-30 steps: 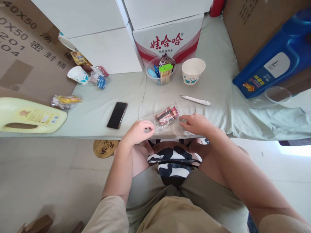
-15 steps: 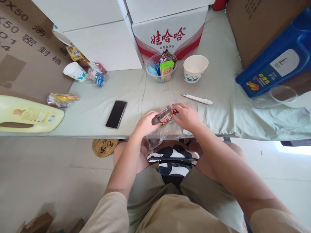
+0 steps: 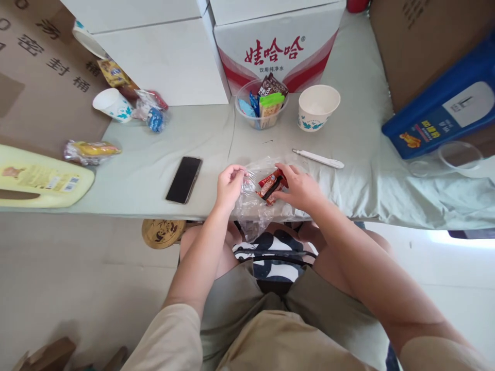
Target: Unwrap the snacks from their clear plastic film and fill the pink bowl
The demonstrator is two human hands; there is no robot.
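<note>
My left hand (image 3: 230, 186) pinches the edge of a clear plastic bag (image 3: 251, 206) that lies crumpled at the table's front edge and hangs a little over it. My right hand (image 3: 299, 186) is curled around several small red and brown snack packets (image 3: 271, 185), its fingers closed on their right side. The packets rest on the plastic. Just beyond my right hand lies a white utility knife or pen-like tool (image 3: 319, 158). A black phone (image 3: 184, 179) lies flat to the left of my left hand.
Behind stand a clear bowl of snack packets (image 3: 261, 121) and a paper cup (image 3: 317, 108), before a white carton (image 3: 276, 56). A yellow jug (image 3: 46, 178), another paper cup (image 3: 114, 105) and wrapped snacks (image 3: 93, 152) are left; a blue jug (image 3: 441, 113) is right.
My left hand has moved left off the snack packets and now holds the bag, which is spread out more. My right hand stays at the packets. The view has shifted slightly.
</note>
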